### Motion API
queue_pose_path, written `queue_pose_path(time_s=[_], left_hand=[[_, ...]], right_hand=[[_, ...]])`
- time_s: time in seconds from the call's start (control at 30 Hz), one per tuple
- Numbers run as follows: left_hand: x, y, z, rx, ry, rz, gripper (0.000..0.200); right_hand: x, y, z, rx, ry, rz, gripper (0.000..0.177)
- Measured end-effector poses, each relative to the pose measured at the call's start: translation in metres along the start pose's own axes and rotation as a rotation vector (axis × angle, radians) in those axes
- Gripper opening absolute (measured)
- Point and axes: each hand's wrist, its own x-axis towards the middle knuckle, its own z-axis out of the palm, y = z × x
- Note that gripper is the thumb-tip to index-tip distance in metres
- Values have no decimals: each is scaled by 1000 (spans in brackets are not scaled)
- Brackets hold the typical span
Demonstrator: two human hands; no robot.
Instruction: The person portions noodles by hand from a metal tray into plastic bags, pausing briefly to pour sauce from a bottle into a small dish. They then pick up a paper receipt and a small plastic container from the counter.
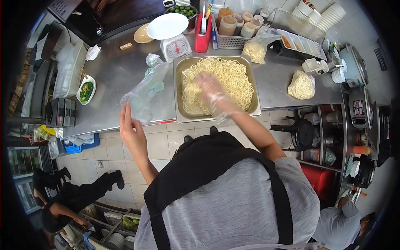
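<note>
My right hand (210, 89), in a clear plastic glove, is down among pale yellow noodles (233, 79). They fill a rectangular steel tray (259, 109) on the counter. Motion blurs its fingers, and a smeared clump of noodles shows against them. To the left of the tray, my bare left hand (132, 131) is at the near edge of the counter. Its fingertips are at the lower end of a clear plastic bag (143, 93) and appear to pinch it. Part of the bag rests on the counter near a crumpled bluish-green plastic piece (153, 60).
Behind the tray stand a dial scale (176, 49) bearing a white plate (168, 26), a red dispenser (203, 33) and a basket of sauce bottles (235, 41). Bagged noodles (301, 85) lie right; a bowl of greens (86, 91) is left. Other people (339, 225) are nearby.
</note>
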Motion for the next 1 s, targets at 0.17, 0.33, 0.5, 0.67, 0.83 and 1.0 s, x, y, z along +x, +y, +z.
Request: queue_pose_path(time_s=[0.17, 0.33, 0.5, 0.67, 0.83, 1.0], left_hand=[[-10, -18, -8, -57, -10, 10, 46], [-9, -14, -8, -79, -48, -16, 43], [-2, -11, 0, -92, -52, 23, 42], [2, -3, 0, -75, -31, -6, 43], [6, -12, -3, -98, 141, 5, 42], [18, -29, 18, -249, 399, 88, 53]], right_hand=[[-10, -8, -128, 1066, 187, 96, 49], [-15, -40, -221, 1056, 309, -38, 43], [-8, -37, -235, 1090, 549, -33, 49], [2, -19, -209, 755, 350, -182, 49], [3, 4, -128, 0, 326, -55, 55], [6, 10, -67, -313, -339, -61, 65]])
